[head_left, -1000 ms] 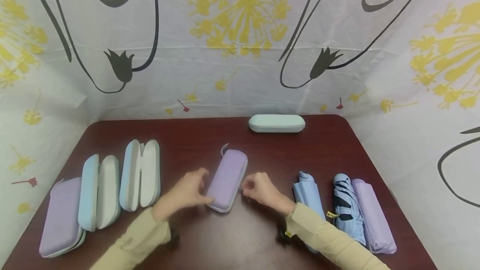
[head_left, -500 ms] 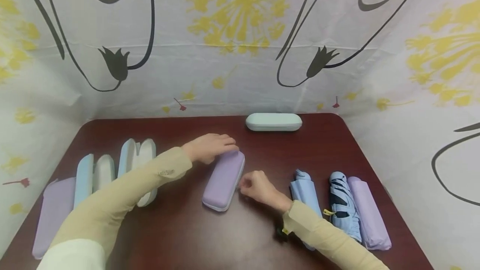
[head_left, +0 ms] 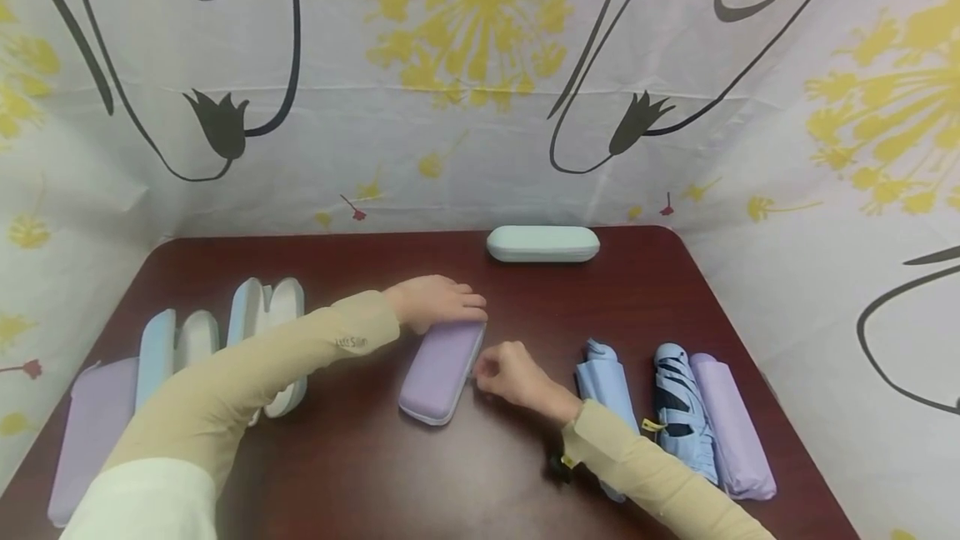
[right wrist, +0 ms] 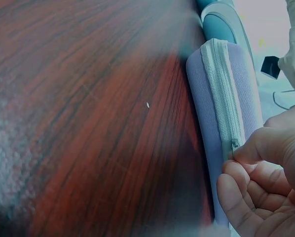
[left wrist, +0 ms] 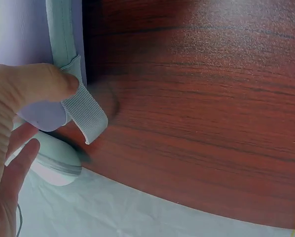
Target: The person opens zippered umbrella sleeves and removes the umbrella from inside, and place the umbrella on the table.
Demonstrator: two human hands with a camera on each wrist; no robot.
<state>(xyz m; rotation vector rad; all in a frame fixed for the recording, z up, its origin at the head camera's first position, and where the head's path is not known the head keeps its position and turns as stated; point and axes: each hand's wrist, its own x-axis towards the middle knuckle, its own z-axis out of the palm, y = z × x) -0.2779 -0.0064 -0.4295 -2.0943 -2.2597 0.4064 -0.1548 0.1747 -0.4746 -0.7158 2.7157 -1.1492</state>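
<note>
In the head view, a purple zippered glasses case [head_left: 441,373] lies slantwise at the middle of the table. My left hand [head_left: 438,303] holds its far end, fingers across the top. The left wrist view shows the left thumb [left wrist: 49,84] pressing the case's edge beside a grey fabric strap [left wrist: 88,114]; the other fingers are partly hidden. At the case's right side, my right hand [head_left: 516,373] pinches a small zipper pull [right wrist: 233,148] between thumb and curled forefinger. The zipper [right wrist: 220,84] runs along the side and looks closed on the stretch that shows.
At the left lie two open light-blue cases [head_left: 156,354] and another purple case [head_left: 97,432], partly behind my left sleeve. A mint case [head_left: 543,244] sits at the back edge. Folded umbrellas lie on the right: plain blue [head_left: 604,377], patterned blue [head_left: 681,415] and purple [head_left: 731,427].
My left hand has moved from the near left side of the purple case to its far end, reaching across and covering the strap. My right hand stays at the right side.
</note>
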